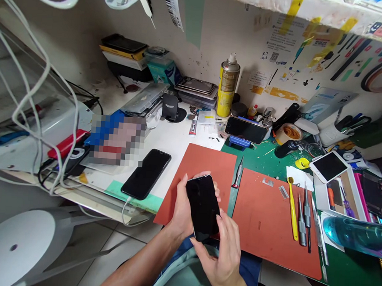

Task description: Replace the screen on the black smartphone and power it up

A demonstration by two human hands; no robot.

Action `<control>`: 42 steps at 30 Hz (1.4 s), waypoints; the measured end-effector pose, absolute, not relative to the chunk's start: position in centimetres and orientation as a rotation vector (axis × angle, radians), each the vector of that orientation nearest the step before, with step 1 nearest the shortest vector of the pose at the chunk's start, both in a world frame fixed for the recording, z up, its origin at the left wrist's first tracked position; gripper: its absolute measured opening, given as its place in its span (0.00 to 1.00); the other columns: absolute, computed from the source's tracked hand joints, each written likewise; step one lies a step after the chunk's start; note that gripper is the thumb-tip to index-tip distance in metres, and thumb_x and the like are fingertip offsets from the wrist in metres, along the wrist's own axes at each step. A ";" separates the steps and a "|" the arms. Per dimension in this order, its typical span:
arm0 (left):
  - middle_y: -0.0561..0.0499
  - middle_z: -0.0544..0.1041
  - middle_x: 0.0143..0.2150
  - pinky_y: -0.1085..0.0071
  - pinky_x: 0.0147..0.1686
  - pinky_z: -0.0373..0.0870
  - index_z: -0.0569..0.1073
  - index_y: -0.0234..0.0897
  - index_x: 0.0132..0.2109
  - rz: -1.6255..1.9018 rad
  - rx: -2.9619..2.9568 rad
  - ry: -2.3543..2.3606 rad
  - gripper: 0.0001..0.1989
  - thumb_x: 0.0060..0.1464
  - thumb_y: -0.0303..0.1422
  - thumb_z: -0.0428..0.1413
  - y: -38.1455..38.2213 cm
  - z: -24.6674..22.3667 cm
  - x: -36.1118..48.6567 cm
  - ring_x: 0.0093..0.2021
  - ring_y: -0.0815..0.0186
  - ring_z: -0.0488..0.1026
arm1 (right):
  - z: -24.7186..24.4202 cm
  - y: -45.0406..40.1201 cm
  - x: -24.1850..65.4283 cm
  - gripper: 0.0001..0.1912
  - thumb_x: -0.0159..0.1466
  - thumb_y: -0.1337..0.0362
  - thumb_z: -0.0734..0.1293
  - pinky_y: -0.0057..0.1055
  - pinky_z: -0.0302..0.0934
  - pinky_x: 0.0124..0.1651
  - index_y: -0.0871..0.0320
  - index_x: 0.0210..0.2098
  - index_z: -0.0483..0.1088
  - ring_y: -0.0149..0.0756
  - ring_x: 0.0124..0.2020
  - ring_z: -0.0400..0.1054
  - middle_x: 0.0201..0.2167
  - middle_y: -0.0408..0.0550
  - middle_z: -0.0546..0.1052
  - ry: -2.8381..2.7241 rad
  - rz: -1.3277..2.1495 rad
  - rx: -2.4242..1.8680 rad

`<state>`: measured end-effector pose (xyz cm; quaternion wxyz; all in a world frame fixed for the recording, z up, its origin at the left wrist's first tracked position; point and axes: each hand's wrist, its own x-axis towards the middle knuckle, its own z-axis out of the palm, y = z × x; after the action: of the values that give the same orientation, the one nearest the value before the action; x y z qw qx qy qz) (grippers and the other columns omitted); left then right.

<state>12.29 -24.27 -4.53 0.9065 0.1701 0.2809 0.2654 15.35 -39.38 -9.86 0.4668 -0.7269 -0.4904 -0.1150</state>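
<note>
A smartphone (202, 208) with a dark, glossy screen is held tilted over the front edge of the bench. My left hand (182, 204) is wrapped round its left side, with fingertips showing past the right edge. At the lower right, my right hand (224, 247) grips the same phone, thumb at the bottom edge and fingers along the side. Beneath and behind the phone lies a red-brown mat (206, 162). Left of my hands, a second black phone (147, 173) lies face up with a white cable (125, 208) at its lower end.
On the right-hand mat (253, 227) are a yellow brush (292, 208) and tweezers (302, 218). A screwdriver (239, 173) lies between the mats. Behind stand a spray can (227, 86) and a phone on a blue stand (245, 129). A white stool (11, 243) is at lower left.
</note>
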 end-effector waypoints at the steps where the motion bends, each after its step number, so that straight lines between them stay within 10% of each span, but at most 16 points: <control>1: 0.46 0.78 0.38 0.65 0.33 0.77 0.78 0.43 0.53 0.545 0.351 0.581 0.23 0.70 0.55 0.50 -24.3 -4.5 12.3 0.34 0.58 0.77 | -9.9 -39.4 15.4 0.34 0.71 0.58 0.76 0.54 0.80 0.53 0.69 0.69 0.66 0.56 0.59 0.76 0.58 0.70 0.79 -1.203 -0.278 -1.782; 42: 0.45 0.79 0.38 0.63 0.32 0.75 0.78 0.41 0.52 0.558 0.344 0.552 0.24 0.69 0.54 0.50 -24.4 -4.2 12.4 0.33 0.57 0.78 | -10.1 -39.6 15.3 0.39 0.67 0.61 0.80 0.54 0.81 0.52 0.69 0.71 0.66 0.60 0.57 0.78 0.57 0.70 0.80 -1.223 -0.321 -1.772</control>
<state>12.37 -24.40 -4.20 0.9096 0.1666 0.2675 0.2707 15.33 -39.58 -10.05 0.4639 -0.7211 -0.4978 -0.1305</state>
